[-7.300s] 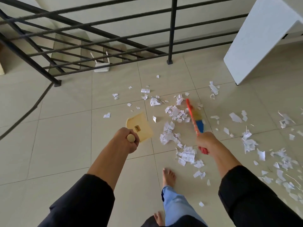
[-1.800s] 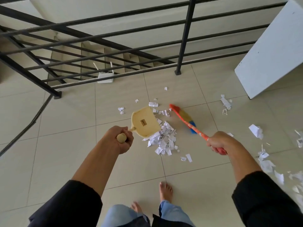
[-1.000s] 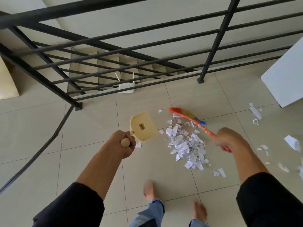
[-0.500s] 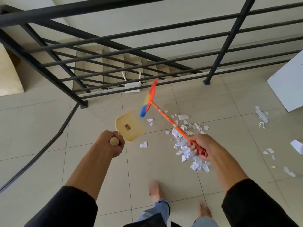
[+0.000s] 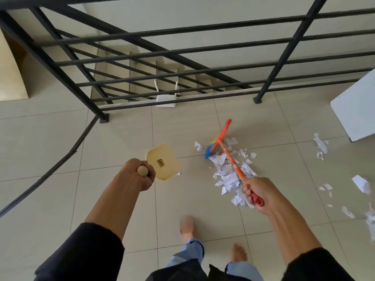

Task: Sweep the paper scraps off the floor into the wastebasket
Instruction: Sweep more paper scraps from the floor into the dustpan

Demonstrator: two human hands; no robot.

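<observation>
Head camera, looking down at a tiled landing: the heap of paper scraps [image 5: 231, 175] lies on the floor [image 5: 50, 142] ahead and to the right of the person, well short of the black railing [image 5: 182, 51] along the floor's far edge. The heap's long axis runs from near the right hand [image 5: 256, 194] away toward the railing. That hand — the nearer of the two — is closed round the red grip of an orange broom [image 5: 227, 153], whose head sits at the heap's far end. The left hand [image 5: 140, 175] is fisted round the knob of a cream dustpan's [image 5: 163, 162] handle; the pan hangs left of the heap, apart from it. More scraps lie scattered toward the floor's right edge, near a white cabinet [image 5: 357, 110]. No wastebasket is in view. The likely next stroke draws the heap left — toward the pan.
</observation>
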